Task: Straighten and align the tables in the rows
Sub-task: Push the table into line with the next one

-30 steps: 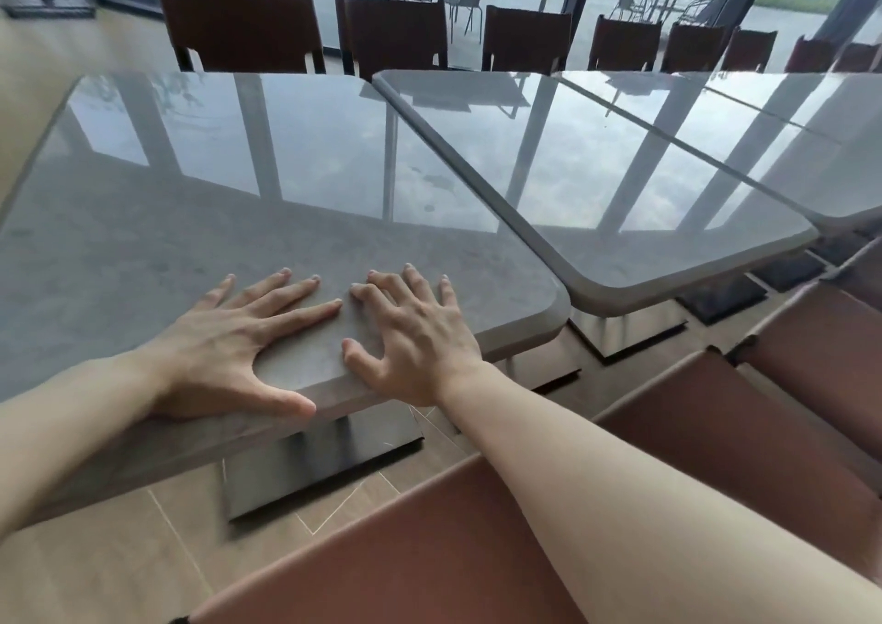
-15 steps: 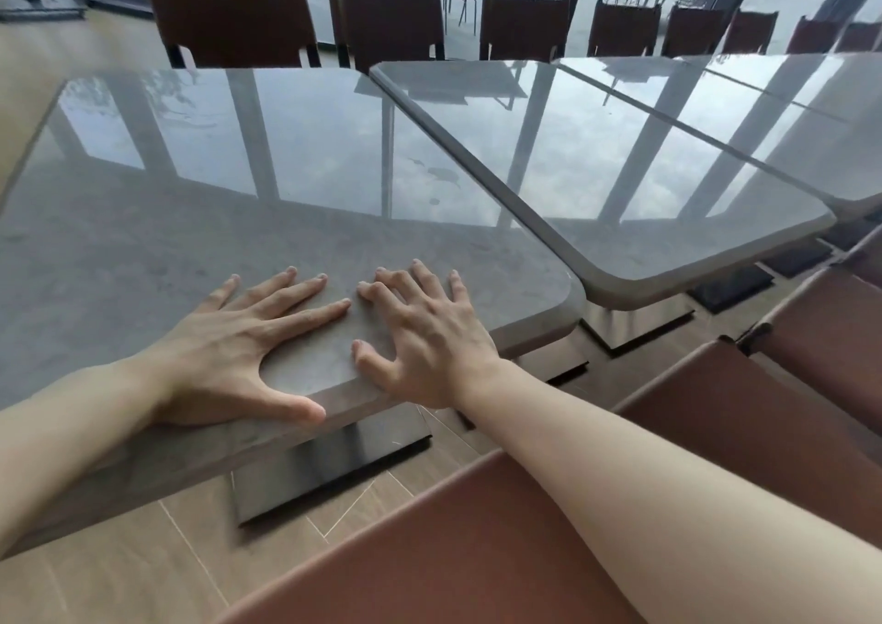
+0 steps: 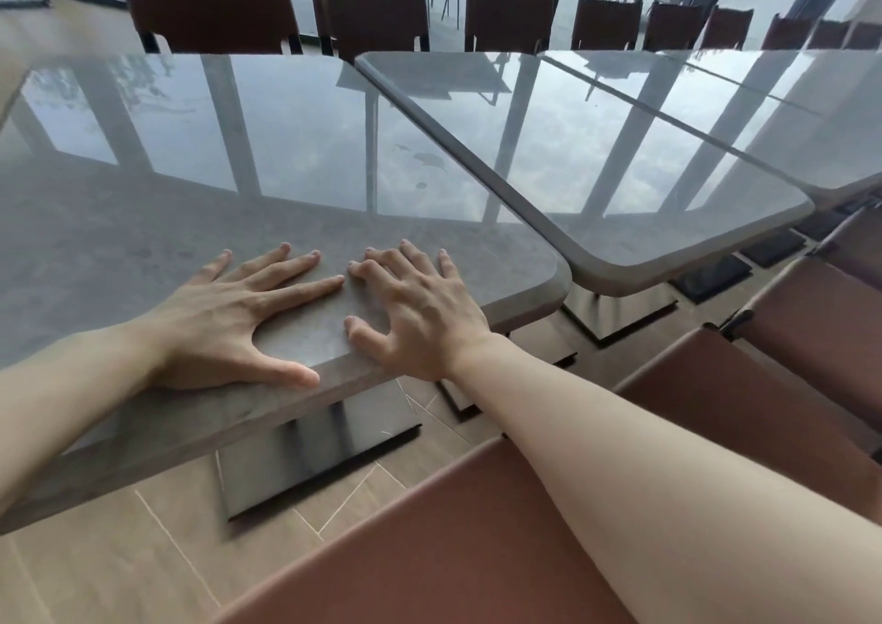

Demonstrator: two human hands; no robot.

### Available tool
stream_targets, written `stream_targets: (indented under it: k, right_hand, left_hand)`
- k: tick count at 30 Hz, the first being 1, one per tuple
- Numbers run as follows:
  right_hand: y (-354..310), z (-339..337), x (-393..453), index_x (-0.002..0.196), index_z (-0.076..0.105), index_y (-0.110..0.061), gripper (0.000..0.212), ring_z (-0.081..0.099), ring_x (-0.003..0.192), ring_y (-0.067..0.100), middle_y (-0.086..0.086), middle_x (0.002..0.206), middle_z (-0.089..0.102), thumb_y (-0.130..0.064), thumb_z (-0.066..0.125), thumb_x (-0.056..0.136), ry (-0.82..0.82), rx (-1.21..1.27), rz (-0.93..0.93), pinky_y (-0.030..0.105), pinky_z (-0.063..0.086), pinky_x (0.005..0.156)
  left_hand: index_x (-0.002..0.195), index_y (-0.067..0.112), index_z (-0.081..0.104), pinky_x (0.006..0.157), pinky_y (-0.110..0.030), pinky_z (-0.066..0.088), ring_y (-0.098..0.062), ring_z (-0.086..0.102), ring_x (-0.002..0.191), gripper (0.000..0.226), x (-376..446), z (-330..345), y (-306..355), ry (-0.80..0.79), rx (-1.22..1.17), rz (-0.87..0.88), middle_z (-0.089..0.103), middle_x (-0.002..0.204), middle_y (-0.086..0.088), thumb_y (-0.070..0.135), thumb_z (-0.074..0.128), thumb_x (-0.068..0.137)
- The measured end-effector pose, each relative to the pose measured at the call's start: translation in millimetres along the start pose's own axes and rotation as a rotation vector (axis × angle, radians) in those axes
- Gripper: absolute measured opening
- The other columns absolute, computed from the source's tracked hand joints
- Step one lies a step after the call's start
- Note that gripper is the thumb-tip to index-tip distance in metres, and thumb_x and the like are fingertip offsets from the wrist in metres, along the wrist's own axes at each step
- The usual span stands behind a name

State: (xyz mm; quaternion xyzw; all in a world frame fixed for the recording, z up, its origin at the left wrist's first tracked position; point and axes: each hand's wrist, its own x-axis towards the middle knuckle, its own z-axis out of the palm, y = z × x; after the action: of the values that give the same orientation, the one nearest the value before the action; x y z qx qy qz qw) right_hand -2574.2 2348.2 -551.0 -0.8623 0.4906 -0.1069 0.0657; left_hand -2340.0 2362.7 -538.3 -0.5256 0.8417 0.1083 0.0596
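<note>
Since it stands on a dark metal pedestal base, the near table is judged heavy, stiff and slick-topped, best shifted by its near edge. The next table lies just right, skewed, a wedge-shaped gap between. A brown bench crowds the near side. Left hand is pressed flat, fingers spread; right hand rests there, fingers bent.

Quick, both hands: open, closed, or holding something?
Left hand: open, flat on the near table.
Right hand: open, fingers spread on that table's front edge.
</note>
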Motion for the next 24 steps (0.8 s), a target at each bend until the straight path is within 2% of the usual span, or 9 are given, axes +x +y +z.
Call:
stream_targets:
  k: [5,10,13,21,24]
  right_hand:
    - [0.4,0.0,1.2,0.146,0.039,-0.031,0.063,0.017,0.153,0.026,-0.006,0.159,0.033,-0.06,0.048,0.091,-0.013,0.002,0.017,0.06,0.012,0.122]
    - [1.6,0.9,2.2,0.148,0.034,-0.034,0.078,0.016,0.153,0.026,-0.006,0.159,0.032,-0.071,0.028,0.079,-0.029,-0.011,0.014,0.057,0.01,0.123]
    - [0.8,-0.6,3.2,0.154,0.026,-0.033,0.087,0.012,0.155,0.024,-0.004,0.164,0.024,-0.073,0.021,0.077,-0.054,-0.053,0.052,0.054,0.008,0.124]
    - [1.4,0.5,3.7,0.155,0.022,-0.035,0.085,0.006,0.156,0.02,-0.008,0.166,0.017,-0.073,0.025,0.079,-0.117,-0.028,0.098,0.052,0.004,0.125]
    - [0.9,2.1,3.0,0.155,0.025,-0.035,0.083,0.009,0.156,0.02,-0.008,0.166,0.02,-0.072,0.027,0.081,-0.094,-0.024,0.111,0.052,0.005,0.125]
  left_hand:
    - [0.135,0.075,-0.011,0.124,-0.045,-0.011,0.005,-0.028,0.143,0.106,0.3,-0.2,0.7,0.003,-0.002,-0.003,-0.025,0.156,0.032,0.112,0.011,0.038]
    - [0.134,0.075,-0.013,0.124,-0.049,-0.009,0.002,-0.023,0.147,0.106,-0.9,1.6,0.9,0.02,-0.006,-0.002,-0.02,0.161,0.027,0.111,0.007,0.036]
    - [0.131,0.076,-0.02,0.124,-0.051,-0.01,-0.002,-0.022,0.15,0.104,-1.0,1.3,1.0,0.015,-0.014,0.004,-0.02,0.162,0.026,0.111,0.005,0.037]
    - [0.136,0.073,-0.017,0.122,-0.055,-0.011,-0.006,-0.025,0.15,0.104,-2.2,2.9,2.2,0.009,-0.032,0.011,-0.022,0.163,0.024,0.11,0.003,0.04]
    - [0.143,0.068,-0.011,0.122,-0.057,-0.01,-0.007,-0.024,0.151,0.1,-1.1,3.3,1.2,0.006,-0.047,0.012,-0.02,0.164,0.023,0.106,0.007,0.052]
